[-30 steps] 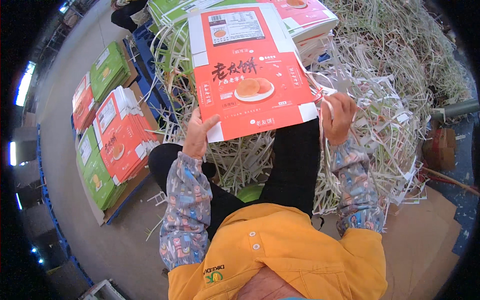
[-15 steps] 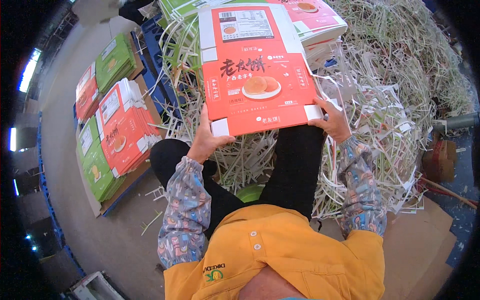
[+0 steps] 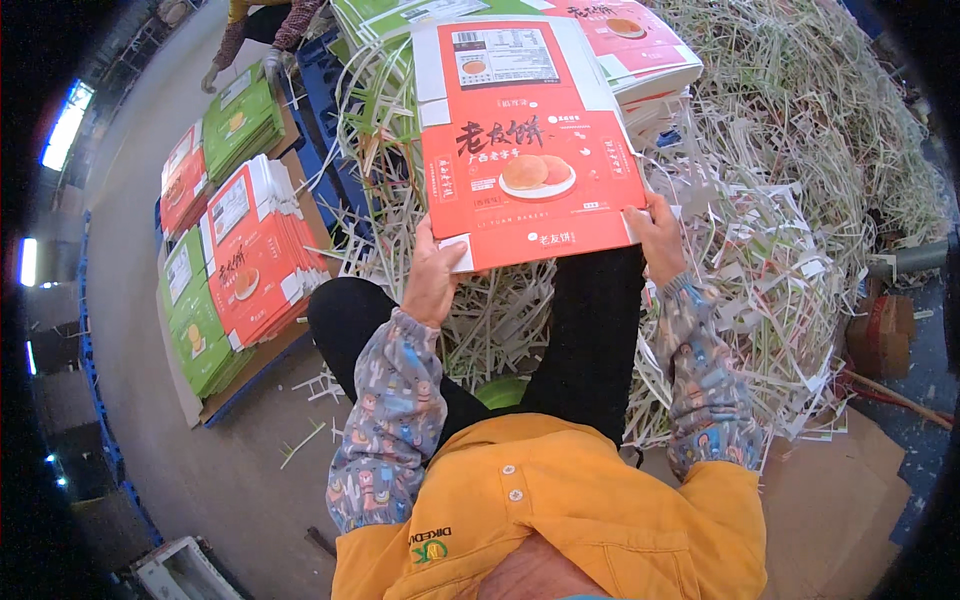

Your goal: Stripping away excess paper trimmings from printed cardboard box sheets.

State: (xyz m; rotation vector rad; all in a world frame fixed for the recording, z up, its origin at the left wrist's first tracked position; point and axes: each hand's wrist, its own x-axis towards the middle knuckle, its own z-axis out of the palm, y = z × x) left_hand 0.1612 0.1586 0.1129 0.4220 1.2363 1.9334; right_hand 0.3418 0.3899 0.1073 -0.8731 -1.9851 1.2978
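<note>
A flat red-and-white carton blank (image 3: 610, 125) with a picture of round cakes is held out in front of me. My left hand (image 3: 432, 278) pinches its near left corner, thumb on top of a white flap and fingers underneath. At the near right corner my right hand (image 3: 659, 242) grips it the same way, thumb over the edge. Whether it is a single sheet or a few together, I cannot tell. Its far part overlaps a pile of green and red blanks (image 3: 655, 60) behind it.
Left on a pallet stand stacks of red blanks (image 3: 240, 245) and green blanks (image 3: 190, 335). A co-worker's gloved hand (image 3: 272, 63) is by the far green stack (image 3: 235, 125). Heaped paper strips (image 3: 780, 250) fill the right; flat cardboard (image 3: 830, 500) lies at lower right.
The carton blank and both hands have shifted slightly; my left hand has moved to the right along its near edge. A co-worker's arms have come into view at the far left.
</note>
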